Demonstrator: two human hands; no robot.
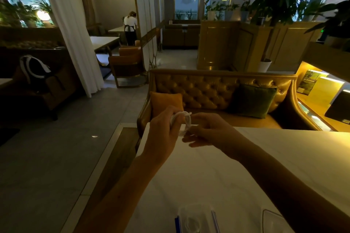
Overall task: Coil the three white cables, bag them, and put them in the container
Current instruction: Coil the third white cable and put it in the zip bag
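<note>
Head view: the left hand (162,128) holds a coiled white cable (184,121) above the tabletop's (284,157) far edge. Its grip curls round the loop's 9 o'clock side, and the ring stands roughly upright. The right hand (208,130) sits at the coil's 3 o'clock, fingertips pinching what looks like the loose tail. A clear bag (195,221) lies at 6 o'clock from the coil and a clear container (272,221) at 5 o'clock. Bagging likely means drawing the coil straight back toward the body.
</note>
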